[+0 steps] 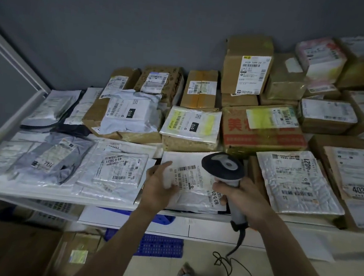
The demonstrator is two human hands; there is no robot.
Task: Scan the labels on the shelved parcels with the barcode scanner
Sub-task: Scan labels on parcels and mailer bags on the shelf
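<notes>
At lower centre, the left hand [157, 183] lies with loose fingers on a white parcel [191, 184] at the shelf [38, 193] edge, apparently flattening its label. The right hand [241, 195], fingers wrapped round the scanner [226, 171] handle, aims its head at the barcode.

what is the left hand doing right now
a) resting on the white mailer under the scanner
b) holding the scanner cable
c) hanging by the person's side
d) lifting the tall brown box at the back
a: the left hand lies with fingers spread on the white mailer, while the right hand grips the barcode scanner above its label.
</notes>
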